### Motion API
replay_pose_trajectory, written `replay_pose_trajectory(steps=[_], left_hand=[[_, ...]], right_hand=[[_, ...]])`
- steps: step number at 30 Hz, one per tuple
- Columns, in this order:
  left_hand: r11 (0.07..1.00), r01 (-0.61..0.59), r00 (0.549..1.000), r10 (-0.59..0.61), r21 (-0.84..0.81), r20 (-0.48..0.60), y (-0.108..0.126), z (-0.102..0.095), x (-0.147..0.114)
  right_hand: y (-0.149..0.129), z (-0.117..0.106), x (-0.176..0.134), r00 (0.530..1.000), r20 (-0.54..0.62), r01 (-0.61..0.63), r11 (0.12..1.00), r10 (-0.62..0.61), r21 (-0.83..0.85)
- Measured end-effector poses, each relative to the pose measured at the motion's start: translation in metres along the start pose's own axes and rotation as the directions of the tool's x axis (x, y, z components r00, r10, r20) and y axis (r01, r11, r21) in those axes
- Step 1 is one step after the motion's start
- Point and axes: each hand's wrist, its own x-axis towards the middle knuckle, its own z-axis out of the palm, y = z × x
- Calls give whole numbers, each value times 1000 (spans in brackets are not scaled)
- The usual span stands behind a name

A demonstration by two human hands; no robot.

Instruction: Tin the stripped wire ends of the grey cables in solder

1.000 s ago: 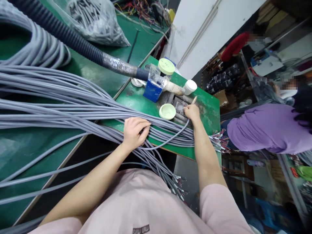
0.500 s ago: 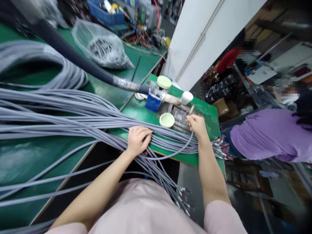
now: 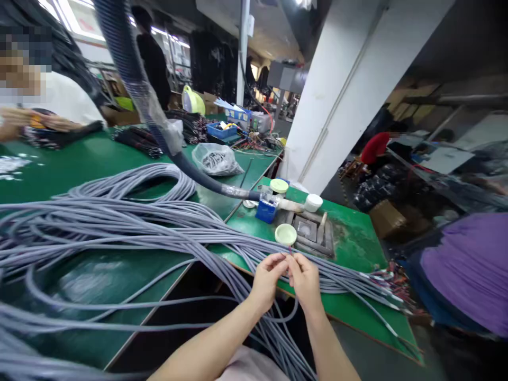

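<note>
Both the left hand (image 3: pixel 266 278) and right hand (image 3: pixel 305 279) pinch one grey cable's end (image 3: pixel 288 254) together above the cable bundle (image 3: pixel 159 227); its tiny wire tips are too blurred to distinguish.

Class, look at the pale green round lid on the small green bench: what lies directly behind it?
Behind the pale green lid sits a grey metal fixture with a recessed block, then a blue box and a white cap. The lid hides the fixture's near-left corner.

Both hands pinch one cable end
L hand (image 3: pixel 266 276) & R hand (image 3: pixel 305 279) meet fingertip to fingertip on a grey cable (image 3: pixel 282 316) tip, over the cable bundle (image 3: pixel 159 227), just before the pale green lid (image 3: pixel 286 234).
</note>
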Motion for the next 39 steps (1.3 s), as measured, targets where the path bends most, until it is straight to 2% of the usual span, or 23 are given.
replay_pose_trajectory(steps=[5, 7, 9, 10, 12, 13, 14, 15, 16, 17, 19, 20, 21, 22, 23, 25, 26, 28, 30, 32, 34, 36, 39], left_hand=[[995, -85, 996, 84, 55, 20, 2, 6, -8], [977, -174, 985, 174, 122, 13, 9, 6, -9], [912, -329, 943, 332, 246, 29, 17, 3, -9], [839, -432, 899, 431, 331, 79, 20, 1, -10], [603, -654, 754, 570, 456, 327, 23, -4, -11], [486, -741, 670, 583, 463, 460, 22, -6, -11], [412, -791, 611, 578, 452, 541, 21, -8, -12], [386, -809, 587, 570, 444, 575, 19, -9, -13], [412, -791, 611, 563, 452, 556, 16, -9, -13], [480, -743, 670, 549, 467, 501, 14, -9, -14], [685, -564, 826, 455, 461, 333, 10, -7, -14], [784, -447, 893, 365, 431, 264, 9, -6, -15], [860, -324, 941, 252, 393, 224, 8, -6, -15], [911, -200, 967, 125, 360, 222, 7, -7, -16], [938, -85, 968, -1, 337, 249, 6, -7, -17], [942, 93, 922, -205, 323, 330, 6, -10, -20], [935, 144, 898, -262, 324, 355, 6, -12, -22], [925, 148, 885, -282, 349, 371, 8, -14, -25], [908, 81, 888, -253, 411, 384, 12, -15, -28], [884, 50, 870, -268, 465, 415, 15, -14, -30], [876, 73, 833, -317, 478, 454, 16, -14, -32], [875, 120, 796, -367, 469, 481, 16, -14, -35], [868, 180, 760, -421, 462, 495, 13, -18, -38]], right_hand=[[1, -6, -10, 999, 26, -33, 994, 30, 102], [5, -5, -18, 996, 49, -79, 979, 71, 188], [11, -4, -28, 990, 83, -137, 948, 118, 286], [15, -4, -33, 985, 91, -168, 927, 146, 336], [20, -3, -44, 976, 84, -216, 882, 200, 418], [21, -3, -49, 973, 70, -229, 864, 222, 447], [21, -3, -53, 970, 54, -235, 851, 238, 470], [21, -4, -56, 968, 42, -237, 842, 249, 485], [20, -4, -58, 967, 35, -237, 835, 253, 496], [18, -5, -59, 967, 34, -236, 831, 254, 504], [16, -6, -61, 968, 30, -230, 829, 250, 510], [16, -6, -63, 968, 28, -228, 830, 249, 508], [16, -6, -65, 968, 28, -230, 830, 251, 507], [17, -6, -67, 966, 30, -236, 830, 256, 506], [18, -7, -69, 964, 34, -243, 830, 263, 502], [19, -10, -72, 961, 73, -269, 843, 266, 466], [20, -14, -72, 960, 111, -280, 859, 258, 429], [19, -26, -68, 958, 175, -276, 906, 229, 322], [17, -41, -59, 965, 187, -224, 952, 186, 207], [13, -53, -50, 972, 194, -164, 976, 135, 142], [9, -58, -42, 952, 284, -166, 972, 113, 169], [6, -57, -37, 922, 366, -226, 944, 128, 240], [4, -47, -35, 927, 341, -265, 916, 155, 302]])
